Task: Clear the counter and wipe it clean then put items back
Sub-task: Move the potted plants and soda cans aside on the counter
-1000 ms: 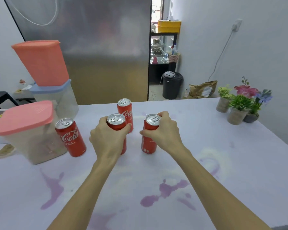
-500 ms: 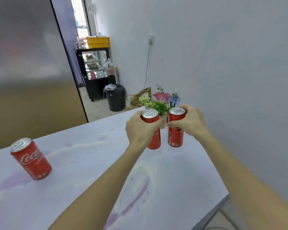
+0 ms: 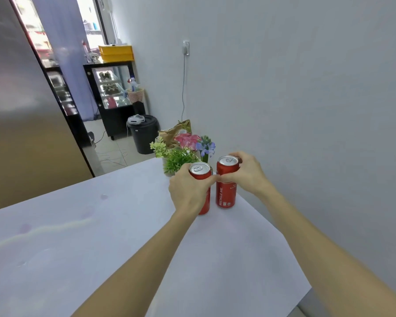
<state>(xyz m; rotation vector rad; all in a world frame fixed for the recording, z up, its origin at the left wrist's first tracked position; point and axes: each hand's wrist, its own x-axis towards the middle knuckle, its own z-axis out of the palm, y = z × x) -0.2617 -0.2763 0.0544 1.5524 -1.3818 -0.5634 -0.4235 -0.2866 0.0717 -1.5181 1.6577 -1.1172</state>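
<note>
We grip two upright red cans near the counter's [image 3: 114, 225] far right corner, just before the potted flowers [image 3: 183, 149]. Our left hand [image 3: 189, 191] curls around the left can [image 3: 200, 173]; our right hand [image 3: 246, 175] wraps the right can [image 3: 225, 191], printed "RECYCLE ME" vertically.

left forearm [image 3: 133, 266]: bare, sleeveless | right forearm [image 3: 318, 239]: bare, sleeveless

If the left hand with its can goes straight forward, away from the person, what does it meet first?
Probably the green potted plant just behind the can that the left hand holds; the gap between them is unclear.
</note>
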